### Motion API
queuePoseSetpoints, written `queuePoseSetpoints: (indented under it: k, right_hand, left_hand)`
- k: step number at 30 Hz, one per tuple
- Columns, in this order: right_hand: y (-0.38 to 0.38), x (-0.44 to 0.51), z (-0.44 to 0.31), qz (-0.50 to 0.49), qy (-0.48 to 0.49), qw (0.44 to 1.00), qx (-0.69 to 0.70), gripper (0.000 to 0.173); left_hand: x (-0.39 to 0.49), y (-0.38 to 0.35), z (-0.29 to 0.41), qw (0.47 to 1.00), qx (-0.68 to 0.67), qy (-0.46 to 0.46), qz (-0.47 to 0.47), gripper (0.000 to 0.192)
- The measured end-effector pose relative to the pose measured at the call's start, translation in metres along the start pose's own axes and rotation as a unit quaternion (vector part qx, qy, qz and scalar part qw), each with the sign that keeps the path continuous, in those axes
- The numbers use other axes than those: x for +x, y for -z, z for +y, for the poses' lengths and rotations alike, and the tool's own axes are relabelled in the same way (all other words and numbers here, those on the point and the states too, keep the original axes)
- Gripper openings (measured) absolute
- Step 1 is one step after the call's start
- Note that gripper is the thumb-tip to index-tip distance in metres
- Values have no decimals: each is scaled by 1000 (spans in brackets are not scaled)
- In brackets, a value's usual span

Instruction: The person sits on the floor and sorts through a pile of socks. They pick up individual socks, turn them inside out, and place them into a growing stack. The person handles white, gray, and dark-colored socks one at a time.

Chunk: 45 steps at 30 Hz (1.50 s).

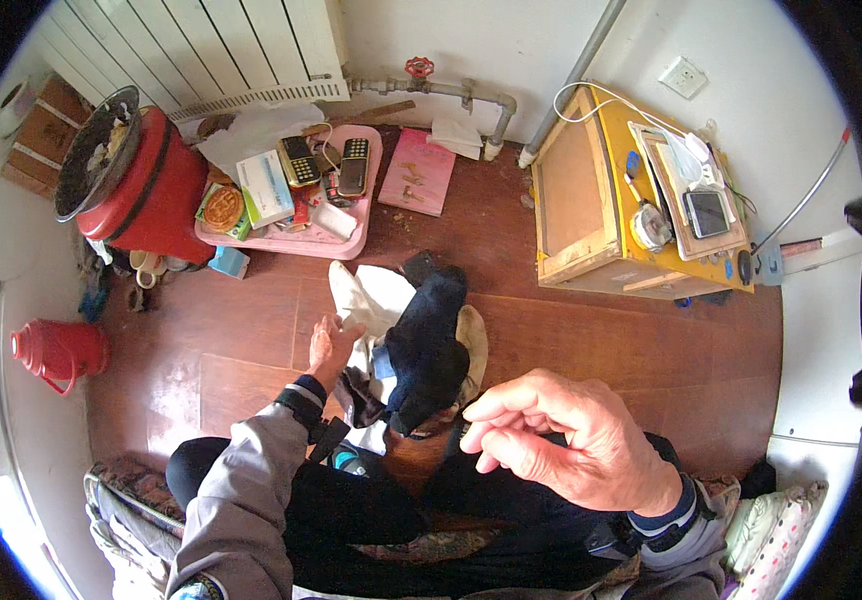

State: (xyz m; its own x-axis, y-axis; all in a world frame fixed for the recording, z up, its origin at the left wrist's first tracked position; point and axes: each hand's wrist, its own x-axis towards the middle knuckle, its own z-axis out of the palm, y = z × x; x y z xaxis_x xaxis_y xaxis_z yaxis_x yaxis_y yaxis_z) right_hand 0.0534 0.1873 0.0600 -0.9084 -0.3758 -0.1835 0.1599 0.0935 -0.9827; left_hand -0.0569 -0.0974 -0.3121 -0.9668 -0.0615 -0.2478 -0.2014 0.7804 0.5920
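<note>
A pile of clothing lies on the floor before me, between my legs. A dark navy, sock-like cloth (431, 337) lies on top; a white cloth (382, 292) shows at its left and a beige cloth item (473, 341) at its right. My left hand (332, 343) is at the pile's left edge, its fingers against the white cloth; whether they grip it is unclear. Closer to the camera, my right hand (573, 442) is raised right of the pile. Its fingers curl, thumb tip near the fingertips. I cannot make out anything between them.
A pink tray (288, 244) of phones and boxes sits ahead-left, next to a red container (149, 187) topped by a metal bowl (104, 150). A pink booklet (417, 172) lies on the floor. A yellow wooden cabinet (581, 187) stands right; a red thermos (63, 352) stands left.
</note>
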Motion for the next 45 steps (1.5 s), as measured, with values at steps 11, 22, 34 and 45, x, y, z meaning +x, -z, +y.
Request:
queuePoseSetpoints:
  k: [11,22,34,45]
  right_hand:
    - [6,4,5,16,0,1000,2,26]
    - [3,4,27,34,21,985,-169,46]
    - [-50,-46,24,167,74,958,219,25]
    - [-84,-81,10,118,53,989,74,23]
  left_hand:
    - [-13,35,25,976,-218,-8,-10,25]
    - [-137,176,155,796,-547,-142,-218,9]
    - [-242,185,149,744,-551,-165,-340,11]
    - [-279,209,184,751,-577,-166,-274,41]
